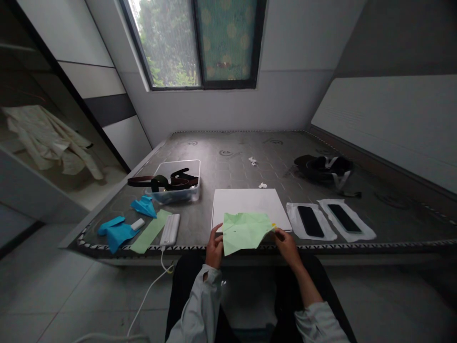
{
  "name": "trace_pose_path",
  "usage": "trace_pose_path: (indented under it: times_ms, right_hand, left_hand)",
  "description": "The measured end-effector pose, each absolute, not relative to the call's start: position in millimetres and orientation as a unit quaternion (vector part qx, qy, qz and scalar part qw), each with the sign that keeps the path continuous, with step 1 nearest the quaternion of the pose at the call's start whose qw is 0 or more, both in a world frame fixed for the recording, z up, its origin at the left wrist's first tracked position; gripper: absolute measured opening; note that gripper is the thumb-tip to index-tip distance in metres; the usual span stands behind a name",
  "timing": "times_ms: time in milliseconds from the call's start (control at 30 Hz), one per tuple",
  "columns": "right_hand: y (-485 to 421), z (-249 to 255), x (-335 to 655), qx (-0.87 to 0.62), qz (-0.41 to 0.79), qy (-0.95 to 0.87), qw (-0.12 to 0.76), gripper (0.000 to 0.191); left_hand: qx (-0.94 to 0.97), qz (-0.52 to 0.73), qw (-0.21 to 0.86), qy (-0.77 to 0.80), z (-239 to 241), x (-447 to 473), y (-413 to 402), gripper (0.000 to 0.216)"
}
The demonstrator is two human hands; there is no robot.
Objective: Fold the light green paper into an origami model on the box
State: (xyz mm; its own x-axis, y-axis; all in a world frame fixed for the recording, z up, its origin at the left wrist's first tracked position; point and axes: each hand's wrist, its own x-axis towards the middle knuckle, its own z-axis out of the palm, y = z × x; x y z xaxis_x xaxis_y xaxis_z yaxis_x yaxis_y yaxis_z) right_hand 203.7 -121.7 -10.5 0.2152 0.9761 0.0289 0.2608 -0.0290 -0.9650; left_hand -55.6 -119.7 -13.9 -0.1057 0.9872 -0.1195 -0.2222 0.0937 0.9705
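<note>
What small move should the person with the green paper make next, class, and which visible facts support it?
Probably lower the green paper onto the white rectangular surface and smooth it: the paper looks creased, the left hand and right hand are at its opposite sides, and the surface lies flat close by.

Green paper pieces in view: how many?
2. A sheet in the left hand, the right hand at its right corner; a strip lying at left, beside the corded white block. Any underneath would be hidden.
</note>
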Motion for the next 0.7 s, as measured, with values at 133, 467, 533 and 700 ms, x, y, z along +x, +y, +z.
trace_pose_path:
  times_ms: [133,467,533,700]
  right_hand:
    - [-122.7,-9.7,200.7,-0.616,0.371,-0.512,0.470,0.041]
    - [-121.3,-14.2,193.3,-0.614,0.388,-0.480,0.492,0.043]
    - [-120.5,-14.6,191.8,-0.601,0.411,-0.459,0.509,0.042]
    - [-119.3,-15.0,185.9,-0.568,0.458,-0.376,0.571,0.059]
  left_hand:
    - [0.427,0.539,0.505,0.521,-18.5,-54.2,-118.1,0.049]
    - [0.384,0.505,0.485,0.602,-30.6,-57.6,-108.7,0.039]
    - [0.371,0.515,0.481,0.605,-32.5,-57.5,-108.4,0.039]
    - [0.359,0.531,0.510,0.573,-32.2,-55.8,-108.6,0.061]
